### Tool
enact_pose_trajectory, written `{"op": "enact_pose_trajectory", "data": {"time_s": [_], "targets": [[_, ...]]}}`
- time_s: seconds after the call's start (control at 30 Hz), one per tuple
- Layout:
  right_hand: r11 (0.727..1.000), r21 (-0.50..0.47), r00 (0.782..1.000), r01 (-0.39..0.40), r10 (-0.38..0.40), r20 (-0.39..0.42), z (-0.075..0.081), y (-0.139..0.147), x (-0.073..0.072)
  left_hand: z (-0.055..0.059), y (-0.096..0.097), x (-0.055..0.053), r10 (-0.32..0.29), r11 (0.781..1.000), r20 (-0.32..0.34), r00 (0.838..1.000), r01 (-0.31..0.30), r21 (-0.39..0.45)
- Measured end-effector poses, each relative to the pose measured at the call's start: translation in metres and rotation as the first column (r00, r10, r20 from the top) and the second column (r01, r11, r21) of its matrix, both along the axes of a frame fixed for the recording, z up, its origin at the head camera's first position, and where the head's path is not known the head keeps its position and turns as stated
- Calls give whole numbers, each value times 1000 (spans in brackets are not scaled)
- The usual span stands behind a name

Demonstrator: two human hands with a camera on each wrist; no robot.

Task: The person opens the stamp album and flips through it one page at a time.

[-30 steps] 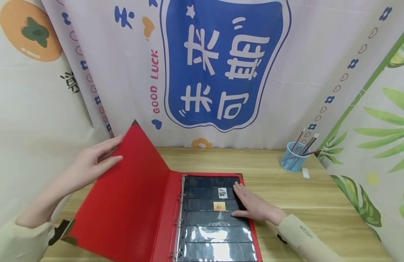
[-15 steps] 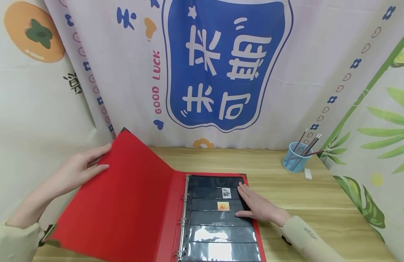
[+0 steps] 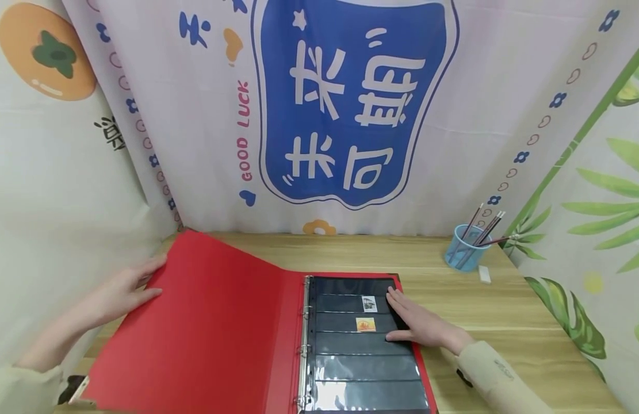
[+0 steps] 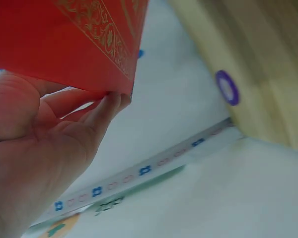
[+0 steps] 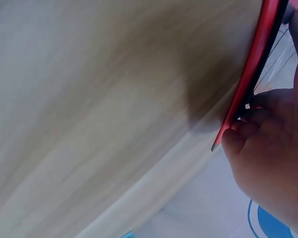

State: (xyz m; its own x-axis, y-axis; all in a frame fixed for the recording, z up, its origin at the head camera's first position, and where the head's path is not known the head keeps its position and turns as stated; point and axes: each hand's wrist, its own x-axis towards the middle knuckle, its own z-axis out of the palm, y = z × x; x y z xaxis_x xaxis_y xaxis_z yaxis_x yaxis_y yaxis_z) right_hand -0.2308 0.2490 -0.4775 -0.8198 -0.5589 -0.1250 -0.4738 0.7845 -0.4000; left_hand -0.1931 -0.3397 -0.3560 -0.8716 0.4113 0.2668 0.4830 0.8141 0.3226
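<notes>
One album lies open on a desk, its tilted cover pinched by the left hand at the outer edge, while the right hand rests, fingers extended, along the album's right edge. Best practice, seemingly: swing the cover slowly, that edge kept steady. The album's near end is cut off, glare veils its near pockets, and print on its stamps is unreadable.
</notes>
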Motion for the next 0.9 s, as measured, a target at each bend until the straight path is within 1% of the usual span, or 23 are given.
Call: {"op": "enact_pose_trajectory", "data": {"time_s": [0.03,0.07,0.13,0.27,0.4,0.47,0.6,0.7,0.77,0.83,0.9], "targets": [[1000,4,1000,0,0,-3,0,2,-1,-4,-1,0,9,1000,9,1000,-9,-27],[1000,9,1000,3,-3,-3,0,4,-1,-7,-1,0,18,999,33,999,-16,-47],[1000,14,1000,4,-4,1,0,7,-3,-14,-3,0,17,998,76,997,-12,-64],[1000,27,1000,1,-2,21,0,11,-6,-27,-5,1,29,998,157,987,-19,-61],[1000,27,999,-6,5,32,-2,13,-8,-40,-5,2,77,995,199,977,-63,-80],[1000,24,999,-5,4,32,-3,14,-8,-48,-5,1,98,992,207,973,-79,-96],[1000,29,1000,-6,5,27,-4,15,-9,-63,0,-1,138,986,245,960,-111,-121],[1000,26,1000,-6,5,29,-4,15,-8,-73,7,-1,162,982,253,954,-129,-140],[1000,24,1000,-3,3,30,-3,15,-8,-80,12,-2,180,977,243,953,-143,-160],[1000,19,1000,-2,1,29,-4,16,-8,-87,17,-2,196,970,199,960,-160,-185],[1000,12,1000,-2,2,24,-4,16,-9,-94,22,-3,212,961,128,969,-182,-210]]}}
